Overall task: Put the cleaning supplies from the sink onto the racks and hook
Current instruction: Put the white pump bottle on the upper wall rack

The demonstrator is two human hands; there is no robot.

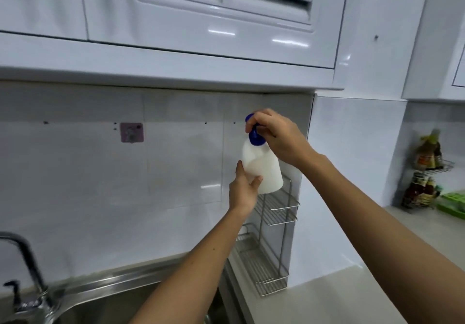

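White-tiled kitchen corner under glossy white wall cabinets (176,22), pale stone surface (327,306) to the right, stainless steel sink (100,298) at lower left.

Translucent white plastic bottle with a blue pump cap (261,170) held in the air against the tiled wall, tilted slightly, base hanging just above the top tier of the wire rack. Milky liquid visible through the lower part of its body. Right hand (279,137) clenched from above around the blue pump head, grip closed on the cap and neck, forearm reaching in from the lower right. Left hand (244,190) cupped under and beside the bottle's lower left side, thumb and fingers spread on the body, grip supporting the bottle from below.

Chrome wire two-tier wall rack (276,210) fixed in the corner directly below the bottle, upper tier just beneath its base, lower tier close above the surface; both tiers bare. Small pink square adhesive hook (131,132) stuck on the tiles well to the left of the bottle, nothing hanging on it. Curved chrome tap (27,261) at the far left over the sink. Blurred sauce bottles in a small wire stand (425,172) at the far right, with a green tray (453,203) beside them on the surface.
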